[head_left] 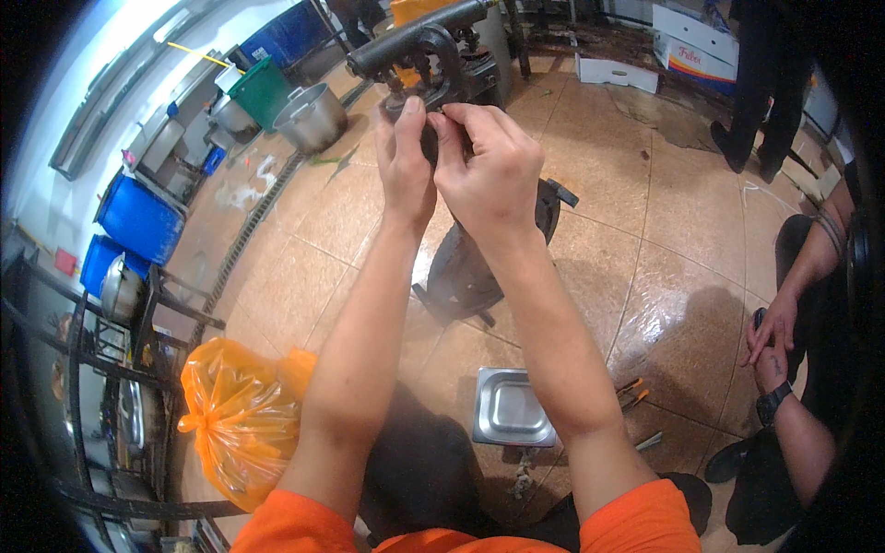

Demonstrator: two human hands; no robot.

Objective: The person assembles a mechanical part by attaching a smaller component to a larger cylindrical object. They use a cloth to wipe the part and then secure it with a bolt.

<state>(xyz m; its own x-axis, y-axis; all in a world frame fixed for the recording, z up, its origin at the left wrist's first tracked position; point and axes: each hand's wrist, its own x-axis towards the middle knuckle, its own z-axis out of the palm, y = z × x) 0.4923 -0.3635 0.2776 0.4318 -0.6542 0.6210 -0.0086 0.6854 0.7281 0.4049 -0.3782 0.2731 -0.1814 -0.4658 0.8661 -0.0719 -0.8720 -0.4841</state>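
Head view: you're holding both hands up in front of the black metal machine (452,57), upper middle of frame, above the tiled floor (599,240). Left hand (404,170) is sitting with its thumb upright and fingers close behind it; cannot tell if it's gripping anything. Right hand (491,166) is bringing thumb and index tips near each other beside the left thumb; cannot tell whether they're meeting or pinching something small, your own fingers are hiding it. The dark stand (466,267) is showing under your wrists.

Looks like fine fingertip work: you'd be better off bracing one hand on the machine, letting only the right fingertips move, and tilting your wrists so you're seeing the contact point. Working blind there is probably risking a slip.

Containers: the steel pan (482,405) is lying by your right forearm, showing its shiny bottom. The orange bag (240,419) is sitting knotted at your left, holding something bulky, cannot tell what. The big pot (313,120), green bin (260,95) and blue bin (143,218) are standing off to the left; contents aren't reading from here. An orange-handled tool (632,396) is lying right of the pan
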